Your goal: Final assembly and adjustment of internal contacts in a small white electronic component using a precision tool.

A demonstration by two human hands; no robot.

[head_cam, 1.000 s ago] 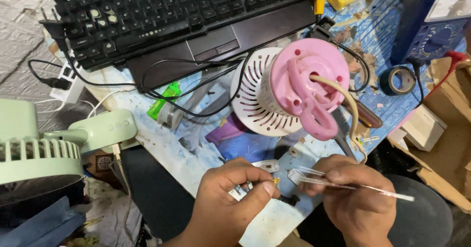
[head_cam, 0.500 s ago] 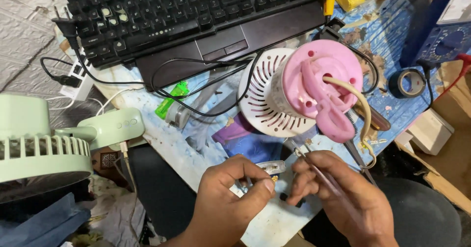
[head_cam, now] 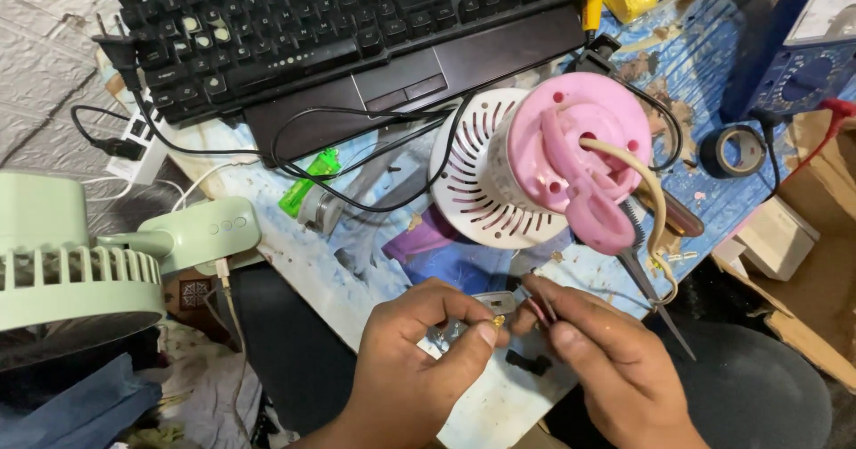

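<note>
Left hand (head_cam: pixel 419 360) pinches small metal part (head_cam: pixel 493 304); right hand (head_cam: pixel 606 360) pinches thin wires (head_cam: pixel 540 306) against it. Joining unfinished. Pink fan motor (head_cam: pixel 544 159) open mid-table, cord (head_cam: pixel 646 195) loose.

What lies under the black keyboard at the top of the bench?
The black keyboard rests on a dark laptop; its touchpad and palm rest show below the keys. The laptop's own keys and screen are covered or out of frame.

Both hands (head_cam: pixel 499 342) pinch small metal part (head_cam: pixel 496 303)
</note>
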